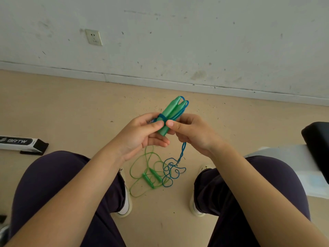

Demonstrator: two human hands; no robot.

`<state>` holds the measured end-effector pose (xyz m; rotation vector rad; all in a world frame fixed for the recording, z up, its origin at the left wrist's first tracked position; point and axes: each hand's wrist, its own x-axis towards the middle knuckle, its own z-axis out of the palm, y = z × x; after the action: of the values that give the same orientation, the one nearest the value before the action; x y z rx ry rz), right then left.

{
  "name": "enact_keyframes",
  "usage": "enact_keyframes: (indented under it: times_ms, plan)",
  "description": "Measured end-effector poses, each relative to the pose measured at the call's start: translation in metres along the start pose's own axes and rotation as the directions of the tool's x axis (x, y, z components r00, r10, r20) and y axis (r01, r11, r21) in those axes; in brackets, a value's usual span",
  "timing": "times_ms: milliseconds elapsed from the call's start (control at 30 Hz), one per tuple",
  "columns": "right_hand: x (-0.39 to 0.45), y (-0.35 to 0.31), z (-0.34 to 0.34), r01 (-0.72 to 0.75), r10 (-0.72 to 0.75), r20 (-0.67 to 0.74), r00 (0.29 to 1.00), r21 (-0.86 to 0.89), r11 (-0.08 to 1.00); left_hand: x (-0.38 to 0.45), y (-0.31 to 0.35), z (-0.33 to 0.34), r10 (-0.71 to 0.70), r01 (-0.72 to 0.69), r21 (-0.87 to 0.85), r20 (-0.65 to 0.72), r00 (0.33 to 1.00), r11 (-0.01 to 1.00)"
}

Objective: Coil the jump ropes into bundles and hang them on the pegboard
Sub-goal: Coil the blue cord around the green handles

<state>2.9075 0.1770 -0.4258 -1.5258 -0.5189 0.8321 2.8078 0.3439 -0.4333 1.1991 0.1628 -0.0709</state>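
The blue jump rope (183, 152) has its two green handles (170, 113) held together above the floor (71, 113), cord wrapped round them. The left hand (142, 134) grips the handles; the right hand (192, 132) pinches the cord beside them. A green jump rope (142, 175) lies loose on the floor below.

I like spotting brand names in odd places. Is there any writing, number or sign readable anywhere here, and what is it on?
"BRTW": white letters, with a small logo mark before them, on the black and white box lying on the floor at the left.
Nothing else: the wall socket, the green handles and the rope show no readable text.
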Motion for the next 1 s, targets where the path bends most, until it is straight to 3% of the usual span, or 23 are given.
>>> enact_keyframes:
  times_ms: [200, 333, 467, 567, 667, 800, 900, 1000]
  plan:
    - [0.0, -0.001, 0.009, 0.03, -0.035, -0.079, 0.996, -0.065, 0.997, 0.005, -0.002, 0.004, 0.042, -0.034, 0.047, -0.179, 0.983, 0.998]
    - [-0.002, -0.004, 0.006, -0.035, 0.031, -0.051, 0.998, -0.085, 0.996, 0.006, -0.003, 0.006, 0.112, -0.08, 0.141, -0.232, 0.966, 0.987]
    - [-0.004, -0.004, -0.001, -0.05, 0.037, -0.062, 0.997, -0.22, 0.974, 0.009, -0.001, -0.003, 0.112, -0.065, 0.161, -0.303, 0.947, 0.985]
    - [-0.002, -0.002, 0.002, 0.018, -0.068, -0.119, 0.991, -0.382, 0.924, 0.01, -0.005, -0.005, 0.134, -0.037, 0.303, -0.305, 0.943, 0.952]
    - [-0.004, -0.001, 0.004, 0.042, -0.09, -0.11, 0.99, -0.376, 0.925, 0.012, -0.008, -0.009, 0.145, 0.026, 0.46, -0.331, 0.932, 0.887]
    - [-0.005, -0.008, -0.004, 0.132, -0.18, -0.129, 0.975, -0.312, 0.941, 0.009, -0.007, -0.008, 0.016, 0.091, 0.495, -0.208, 0.978, 0.864]
    - [-0.006, -0.008, -0.004, 0.166, -0.258, -0.132, 0.957, -0.479, 0.862, 0.006, -0.01, -0.003, -0.111, 0.123, 0.528, -0.055, 0.992, 0.841]
    - [-0.006, -0.006, -0.002, 0.198, -0.337, -0.109, 0.935, -0.628, 0.753, 0.005, -0.008, -0.002, -0.142, 0.104, 0.58, 0.022, 0.99, 0.808]
